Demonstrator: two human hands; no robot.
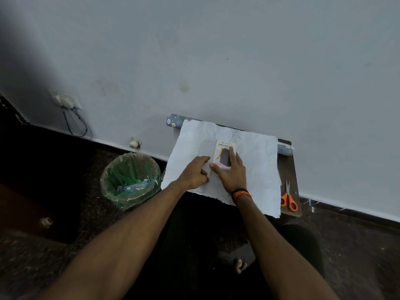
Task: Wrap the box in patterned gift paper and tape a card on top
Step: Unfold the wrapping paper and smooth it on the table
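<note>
While the right hand [230, 172] is pressing flat on the box [224, 156], fingers straight over its printed face and thumb along its near edge, the left hand [194, 172] is lying just beside it with fingers curled at the sheet [255, 169]; whether that grip is pinching paper I cannot tell. The box is sitting near the sheet's middle, white side up, the sheet spreading over the small tabletop [287, 167] against the wall. Behind it the roll [174, 121] is lying along the wall, scissors [288, 199] are resting at the right edge, and a bin [129, 180] is standing on the floor to the left. Judging from this, the paper is cut and the box placed; folding, taping and the card, which I see nowhere, are all still waiting.
</note>
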